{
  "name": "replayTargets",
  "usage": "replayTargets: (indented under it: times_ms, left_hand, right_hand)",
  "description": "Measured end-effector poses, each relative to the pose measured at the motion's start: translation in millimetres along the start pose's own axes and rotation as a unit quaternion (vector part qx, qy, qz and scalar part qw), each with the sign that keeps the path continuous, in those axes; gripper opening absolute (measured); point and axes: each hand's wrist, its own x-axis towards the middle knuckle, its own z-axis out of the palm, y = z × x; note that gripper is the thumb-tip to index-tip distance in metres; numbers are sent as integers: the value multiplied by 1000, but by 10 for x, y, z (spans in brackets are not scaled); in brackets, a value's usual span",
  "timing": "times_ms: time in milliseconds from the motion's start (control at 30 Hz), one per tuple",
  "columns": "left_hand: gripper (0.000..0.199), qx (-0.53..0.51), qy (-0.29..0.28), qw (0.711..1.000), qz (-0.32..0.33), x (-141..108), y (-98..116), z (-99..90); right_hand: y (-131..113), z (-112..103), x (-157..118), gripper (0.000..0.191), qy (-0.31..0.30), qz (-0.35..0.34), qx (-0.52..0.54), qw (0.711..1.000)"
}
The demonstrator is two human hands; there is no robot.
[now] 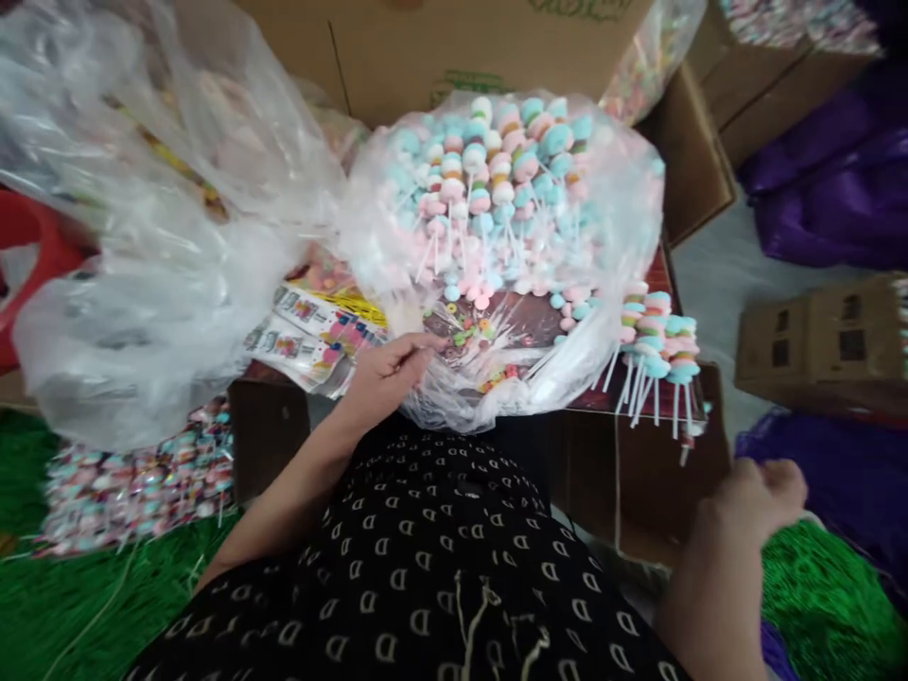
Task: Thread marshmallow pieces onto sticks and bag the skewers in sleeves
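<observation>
Pressing its spread fingers [418,348] on the clear plastic bag [461,402] of candy skewers [497,180], the left hand [387,374] is working above the cardboard carton [638,473] — the light, slippery film is better gripped at its gathered neck [340,227]; the right hand [756,501] is curling its fingers beside the carton.

Your candy skewers [489,180] run pastel pink, sky blue and white, some banded with yellow, inside a clear bag [170,218]. Your shirt [426,558] is black, printed with rows of cream D shapes. A bright green mat [63,605] shows near on both sides, purple sacks [829,180] right, a red plastic object [35,274] left, and a brown box [440,57] far.
</observation>
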Motion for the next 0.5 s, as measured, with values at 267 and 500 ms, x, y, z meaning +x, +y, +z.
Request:
replayTargets:
  times_ms: [267, 500]
  left_hand:
    - [31, 393, 203, 897, 17, 126, -462, -1034]
    - [32, 518, 126, 844, -64, 348, -651, -1122]
  right_hand:
    - [-704, 427, -345, 25, 22, -189, 93, 977]
    - [-1169, 972, -1223, 19, -137, -214, 165, 953]
